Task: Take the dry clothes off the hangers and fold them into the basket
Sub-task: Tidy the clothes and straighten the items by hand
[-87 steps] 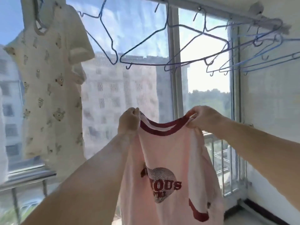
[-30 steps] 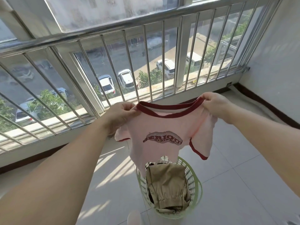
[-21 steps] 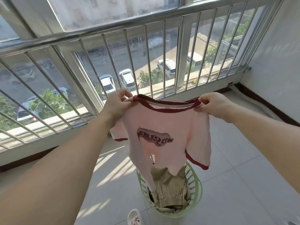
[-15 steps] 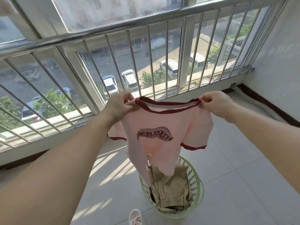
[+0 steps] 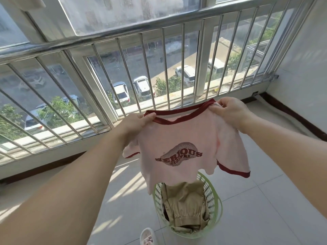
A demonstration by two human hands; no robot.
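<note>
Progress looks partial: I see my left hand (image 5: 137, 123) and right hand (image 5: 230, 110) pinching the unfolded pink T-shirt (image 5: 184, 138) by its collar; below them, khaki trousers (image 5: 185, 204) fill the green basket (image 5: 215, 214).

We see the basket (image 5: 215, 206) mouth half filled by khaki trousers (image 5: 185, 204); the pink shirt (image 5: 177, 147) hangs over its far-left rim, blocking a straight drop there. Open tiled floor (image 5: 265, 209) right of basket and on its left. Metal railing (image 5: 123, 71) closes the far side, white wall (image 5: 304, 68) closes the right. A slipper (image 5: 147, 237) lies just beside the basket's near-left.
</note>
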